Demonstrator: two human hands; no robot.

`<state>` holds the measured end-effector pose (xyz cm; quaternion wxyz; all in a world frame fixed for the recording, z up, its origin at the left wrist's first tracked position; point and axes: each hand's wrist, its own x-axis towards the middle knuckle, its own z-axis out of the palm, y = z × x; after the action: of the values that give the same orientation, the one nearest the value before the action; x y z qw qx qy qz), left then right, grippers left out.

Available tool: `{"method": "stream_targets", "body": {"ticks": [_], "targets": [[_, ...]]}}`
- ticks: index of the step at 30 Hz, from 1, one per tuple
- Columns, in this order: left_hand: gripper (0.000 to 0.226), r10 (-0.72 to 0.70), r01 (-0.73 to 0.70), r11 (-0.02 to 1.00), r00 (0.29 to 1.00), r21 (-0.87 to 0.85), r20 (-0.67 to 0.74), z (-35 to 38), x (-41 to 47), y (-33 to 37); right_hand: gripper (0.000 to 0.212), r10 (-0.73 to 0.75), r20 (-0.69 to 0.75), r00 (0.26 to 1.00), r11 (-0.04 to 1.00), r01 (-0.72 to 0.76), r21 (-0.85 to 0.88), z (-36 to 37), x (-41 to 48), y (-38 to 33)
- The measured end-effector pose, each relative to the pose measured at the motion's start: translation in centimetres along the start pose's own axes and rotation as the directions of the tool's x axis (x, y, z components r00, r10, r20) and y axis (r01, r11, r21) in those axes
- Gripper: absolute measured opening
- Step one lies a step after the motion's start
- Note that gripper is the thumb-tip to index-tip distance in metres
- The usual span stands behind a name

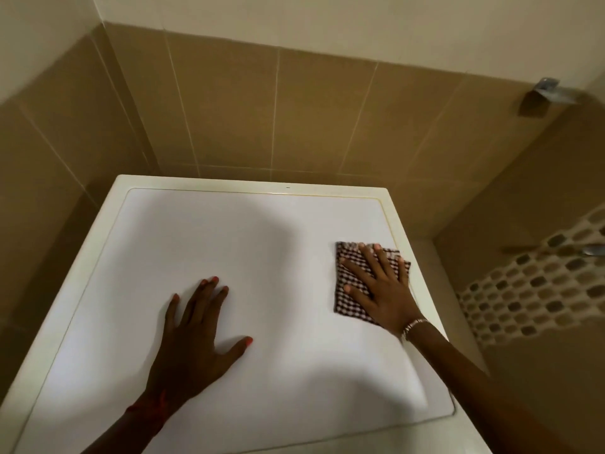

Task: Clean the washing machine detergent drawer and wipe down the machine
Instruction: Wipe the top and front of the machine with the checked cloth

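Note:
The white top of the washing machine point(248, 231) fills the middle of the head view. My right hand point(379, 283) lies flat, fingers spread, on a folded brown-and-white checked cloth point(347, 299) near the top's right edge, pressing it against the surface. My left hand point(196, 326) rests palm down on the bare top, left of centre, fingers apart and holding nothing. The detergent drawer is out of sight.
Brown tiled walls point(294, 109) close in behind and to the left of the machine. A metal fitting point(546, 90) sticks out of the wall at upper right. A mosaic strip point(530, 283) and another metal fitting point(592, 249) are on the right wall.

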<state>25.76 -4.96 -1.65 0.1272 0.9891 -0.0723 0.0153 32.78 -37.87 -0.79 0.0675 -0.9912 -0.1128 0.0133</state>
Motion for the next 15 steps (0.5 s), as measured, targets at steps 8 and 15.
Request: {"method": "stream_targets", "body": {"ticks": [8,15], "targets": [[0.095,0.005,-0.005,1.0,1.0,0.009,-0.005,0.1,-0.1,0.0,0.059,0.452,-0.015,0.892,0.891,-0.452,0.042,-0.7,4.4,0.9],[0.098,-0.01,0.01,1.0,1.0,0.011,0.018,0.1,-0.1,0.0,0.073,0.175,0.026,0.984,0.984,-0.175,0.025,-0.1,2.1,-3.2]]}}
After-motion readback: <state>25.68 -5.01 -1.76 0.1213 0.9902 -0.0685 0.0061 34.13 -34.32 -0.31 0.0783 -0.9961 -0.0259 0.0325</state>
